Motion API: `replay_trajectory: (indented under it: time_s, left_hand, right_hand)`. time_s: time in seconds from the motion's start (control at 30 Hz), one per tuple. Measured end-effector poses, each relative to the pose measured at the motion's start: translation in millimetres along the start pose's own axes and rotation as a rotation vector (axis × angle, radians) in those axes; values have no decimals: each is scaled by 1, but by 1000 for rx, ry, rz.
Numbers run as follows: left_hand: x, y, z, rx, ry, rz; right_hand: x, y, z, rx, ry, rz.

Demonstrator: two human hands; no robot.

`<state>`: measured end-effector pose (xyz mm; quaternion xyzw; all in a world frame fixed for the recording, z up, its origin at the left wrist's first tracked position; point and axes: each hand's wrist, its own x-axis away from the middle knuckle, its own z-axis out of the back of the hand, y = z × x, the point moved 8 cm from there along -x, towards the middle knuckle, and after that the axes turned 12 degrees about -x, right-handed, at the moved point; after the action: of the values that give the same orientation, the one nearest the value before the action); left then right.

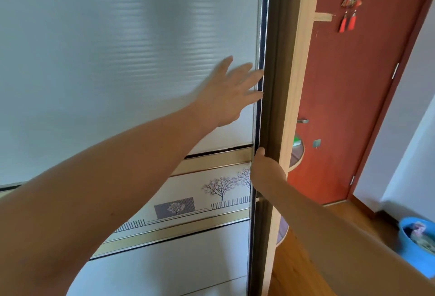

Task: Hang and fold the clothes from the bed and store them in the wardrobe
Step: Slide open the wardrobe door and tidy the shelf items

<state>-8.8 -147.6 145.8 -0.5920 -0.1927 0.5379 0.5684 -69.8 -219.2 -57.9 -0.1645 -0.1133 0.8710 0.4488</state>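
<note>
Up against the wardrobe door [122, 48], from the head camera, I see a tall sliding panel of frosted, finely ribbed glass with a pale sheen. Below the glass runs a brushed gold band [211, 163], then a printed strip of bare trees [220, 187] and picket fencing, then another gold band over plain white panel. No writing is readable on it. My left hand [231, 93] lies flat and released on the glass, fingers spread, tips at the door's dark metal edge. Lower on that edge, my right hand [264, 168] is clenched around the dark brown frame post [274, 83], thumb on top. Right of the post stands a light wooden side panel [299, 60], then a red-brown room door [353, 107] with a red tasselled ornament [350, 10] hanging on it. A blue plastic bucket [414, 255] sits on the wood floor [296, 267], well right of the wardrobe. No clothes show.
</note>
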Motion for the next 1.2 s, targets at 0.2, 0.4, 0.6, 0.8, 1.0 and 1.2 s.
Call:
replay_trajectory:
  time_s: [0.2,0.4,0.6,0.8,1.0,1.2]
  left_hand:
    - [9,-3,-5,-26,48,101]
    - [45,-24,-12,13,26,209]
    - [107,-53,-21,25,-15,227]
    - [175,-86,-41,-8,-86,258]
    - [240,-124,-59,-73,-191,267]
    - [309,-158,-62,-138,-283,318]
  right_hand:
    - [3,-19,-15,171,34,149]
    - [8,-59,-21,-15,-11,202]
    - [3,-120,-20,-195,-96,355]
    - [14,-199,-49,-443,-247,512]
    - [35,-277,-76,-404,-293,641]
    - [57,-353,-93,-410,-294,720]
